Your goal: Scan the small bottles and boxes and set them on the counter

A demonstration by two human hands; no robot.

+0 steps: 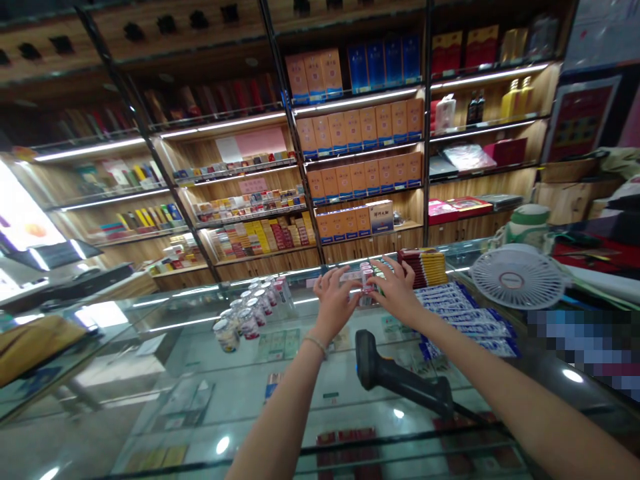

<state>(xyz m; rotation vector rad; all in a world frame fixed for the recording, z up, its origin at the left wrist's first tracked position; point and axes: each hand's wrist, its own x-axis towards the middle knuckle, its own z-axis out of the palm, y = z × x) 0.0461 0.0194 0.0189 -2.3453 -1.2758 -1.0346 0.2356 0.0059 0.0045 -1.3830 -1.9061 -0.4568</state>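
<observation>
My left hand (pixel 334 301) reaches over the glass counter (pixel 210 393), its fingers bent beside a small group of pink-and-white packs (pixel 367 275). On the other side of these packs, my right hand (pixel 396 288) curls its fingers over them and some green ones. Fingertips of both hands come close together at the packs' near end; what exactly they grip is too small to tell. Left of my hands stand several small white-lidded jars (pixel 249 321) in rows. Brown and yellow packs (pixel 425 267) stand just right of my right hand, with blue-and-white packets (pixel 463 317) in front of them.
A black handheld scanner (pixel 400 380) lies on the counter between my forearms. At the right are a white fan (pixel 517 277) and a green-and-white container (pixel 527 223). Behind the counter rise lit wooden shelves (pixel 370 247) with boxes and bottles. Brown cloth (pixel 40 343) lies at the left.
</observation>
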